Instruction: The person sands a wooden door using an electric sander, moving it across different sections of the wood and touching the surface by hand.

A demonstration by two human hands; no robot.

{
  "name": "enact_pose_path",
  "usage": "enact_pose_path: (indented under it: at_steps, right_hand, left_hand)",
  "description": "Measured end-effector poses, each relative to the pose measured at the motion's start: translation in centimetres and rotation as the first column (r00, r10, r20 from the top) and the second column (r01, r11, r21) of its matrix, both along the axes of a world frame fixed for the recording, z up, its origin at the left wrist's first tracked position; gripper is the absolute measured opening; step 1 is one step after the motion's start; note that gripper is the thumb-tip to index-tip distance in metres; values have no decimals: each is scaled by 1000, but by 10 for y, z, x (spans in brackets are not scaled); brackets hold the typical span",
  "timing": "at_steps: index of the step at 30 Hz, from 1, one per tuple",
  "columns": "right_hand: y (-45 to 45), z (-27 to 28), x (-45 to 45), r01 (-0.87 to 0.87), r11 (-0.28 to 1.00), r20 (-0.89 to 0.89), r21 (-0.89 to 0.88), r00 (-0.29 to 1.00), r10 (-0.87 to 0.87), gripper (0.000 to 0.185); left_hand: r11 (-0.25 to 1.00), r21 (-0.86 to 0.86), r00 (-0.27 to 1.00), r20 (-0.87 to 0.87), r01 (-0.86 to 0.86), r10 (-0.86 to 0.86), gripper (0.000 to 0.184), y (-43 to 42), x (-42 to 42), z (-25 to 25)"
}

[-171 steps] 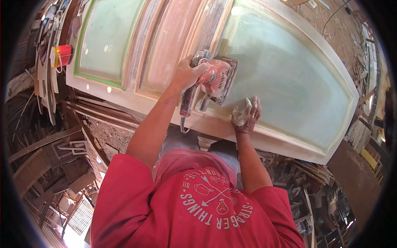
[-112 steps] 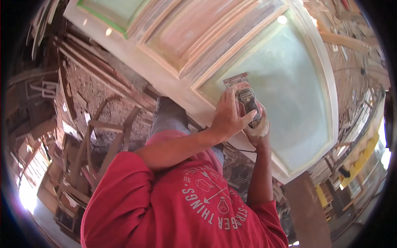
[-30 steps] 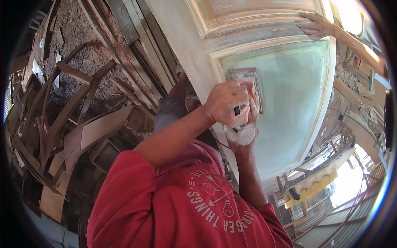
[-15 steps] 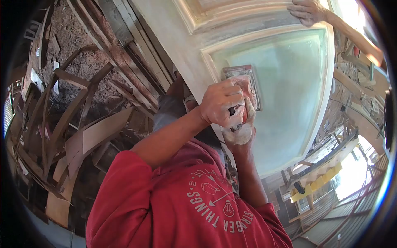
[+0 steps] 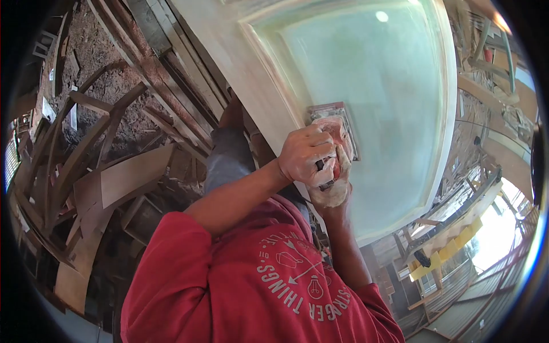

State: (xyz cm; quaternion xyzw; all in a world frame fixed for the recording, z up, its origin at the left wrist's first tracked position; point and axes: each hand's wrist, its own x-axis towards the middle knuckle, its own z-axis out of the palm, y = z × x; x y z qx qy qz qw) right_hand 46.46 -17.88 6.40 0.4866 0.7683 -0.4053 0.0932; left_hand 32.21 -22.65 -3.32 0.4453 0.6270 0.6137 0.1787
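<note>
A red power sander (image 5: 336, 130) lies with its flat pad on the pale green panel of a large door (image 5: 389, 114), near the panel's raised border. My left hand (image 5: 309, 150) is wrapped round the sander's body from the left side. My right hand (image 5: 333, 193), coated in whitish dust, grips the sander from below and partly behind the left one. The two hands are close together, and their fingers hide much of the tool's handle.
Curved wooden frames (image 5: 106, 114) and boards (image 5: 134, 177) are piled at the left. Long timber beams (image 5: 160, 74) run beside the door. Yellow pieces (image 5: 449, 248) hang at the lower right, near a bright opening.
The door has shifted in view, showing more of the green panel. Another person's hand on the door's top right is out of view now. My hands still hold the sander.
</note>
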Motion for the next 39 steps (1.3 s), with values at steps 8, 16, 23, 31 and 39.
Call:
enact_pose_path:
  at_steps: [8,16,23,31,39]
  right_hand:
    - [-19,-4,87,43,998,-42,34,998,-42,107]
    - [-8,-10,41,-13,998,-75,62,997,18,105]
    - [9,0,-76,-34,995,50,93,998,29,97]
    - [23,-13,-163,-63,989,-76,134,994,74,100]
    - [14,-14,-118,-37,992,-93,119,995,48,100]
  left_hand:
    - [1000,24,1000,1,-2,2,29,-15,88,-4]
    - [996,86,1000,-4,1,-1,23,-2,31,1]
    - [999,50,999,-33,0,1,7,11,-77,6]
    - [997,80,997,-71,12,-7,10,24,-177,-1]
    - [995,96,994,-111,36,-25,12,16,-132,-2]
